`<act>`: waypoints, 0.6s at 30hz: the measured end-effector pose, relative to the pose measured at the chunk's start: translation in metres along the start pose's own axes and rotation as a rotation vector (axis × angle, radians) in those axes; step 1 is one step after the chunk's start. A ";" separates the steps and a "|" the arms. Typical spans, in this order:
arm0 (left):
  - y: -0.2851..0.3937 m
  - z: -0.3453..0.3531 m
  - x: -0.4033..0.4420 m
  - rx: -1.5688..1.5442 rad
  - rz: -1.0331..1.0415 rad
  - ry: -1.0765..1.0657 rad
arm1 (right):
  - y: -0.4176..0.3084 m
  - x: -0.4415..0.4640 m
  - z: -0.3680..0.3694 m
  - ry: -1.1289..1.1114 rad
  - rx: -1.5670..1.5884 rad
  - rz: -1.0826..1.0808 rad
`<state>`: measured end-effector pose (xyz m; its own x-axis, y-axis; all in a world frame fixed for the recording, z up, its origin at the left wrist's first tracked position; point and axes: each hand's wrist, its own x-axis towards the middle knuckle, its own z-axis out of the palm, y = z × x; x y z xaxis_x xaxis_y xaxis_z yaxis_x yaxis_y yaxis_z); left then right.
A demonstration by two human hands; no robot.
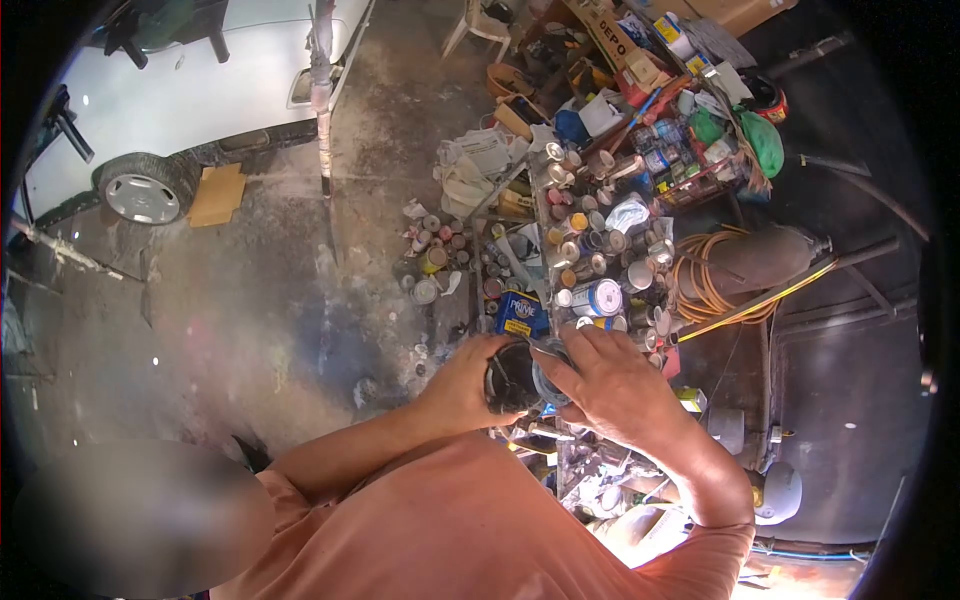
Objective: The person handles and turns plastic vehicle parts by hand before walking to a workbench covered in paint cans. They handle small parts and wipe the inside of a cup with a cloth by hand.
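Observation:
A dark, round can (510,380) is held low in the view, in front of my chest. My left hand (463,385) wraps round its left side, thumb near the top edge. On the other side, my right hand (610,385) has its fingers bent over a greyish round piece (549,380) at the can's right edge; whether this is a lid or a second container I cannot tell. Just beyond the hands stands a blue and yellow tin (520,313) marked PRIME.
Many small cans (603,298) crowd the rack beyond my hands. Coiled orange hose (705,275) lies by a tank (765,262) to the right. A white vehicle (220,75) stands upper left, behind a pole (322,100). A blurred round shape is at the lower left.

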<state>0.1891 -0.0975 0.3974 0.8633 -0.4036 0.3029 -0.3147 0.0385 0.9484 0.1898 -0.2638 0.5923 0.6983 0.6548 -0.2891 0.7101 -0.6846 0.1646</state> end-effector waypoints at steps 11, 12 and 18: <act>-0.001 0.006 -0.008 0.084 0.044 0.018 | -0.004 -0.005 0.001 0.000 0.002 -0.005; -0.002 0.007 -0.009 0.087 0.039 0.008 | -0.005 -0.006 0.001 0.000 0.000 -0.004; -0.003 0.007 -0.010 0.080 0.044 -0.024 | -0.008 -0.008 -0.002 0.002 -0.013 -0.011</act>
<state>0.1781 -0.1002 0.3909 0.8388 -0.4246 0.3406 -0.3834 -0.0165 0.9234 0.1787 -0.2634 0.5951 0.6904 0.6631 -0.2892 0.7190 -0.6730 0.1733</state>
